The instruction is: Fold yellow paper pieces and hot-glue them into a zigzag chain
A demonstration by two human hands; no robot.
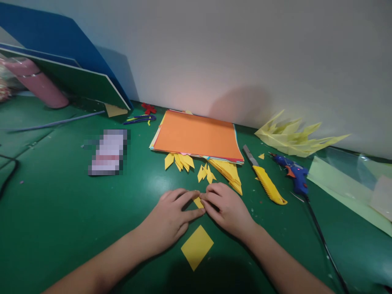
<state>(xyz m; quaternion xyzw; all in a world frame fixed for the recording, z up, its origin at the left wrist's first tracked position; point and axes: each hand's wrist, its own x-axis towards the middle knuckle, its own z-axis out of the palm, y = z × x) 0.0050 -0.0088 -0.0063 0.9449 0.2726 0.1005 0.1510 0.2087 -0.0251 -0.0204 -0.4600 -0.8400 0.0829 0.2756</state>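
Both hands rest on the green table (61,212) and meet over a small yellow paper piece (199,202). My left hand (171,218) pinches its left side with fingers pressed together. My right hand (225,206) presses and pinches its right side. Most of the piece is hidden under the fingertips. A flat yellow paper square (197,246) lies just below the hands, between my wrists. Folded yellow paper pieces (180,161) and more folded yellow bits (206,173) lie just beyond the hands.
A stack of coloured paper with an orange top sheet (196,134) lies ahead. A yellow utility knife (266,181) and a blue glue gun (292,173) with its cord lie at the right. Large folded yellow shapes (294,136) lean by the wall. Boards (70,77) stand at the back left.
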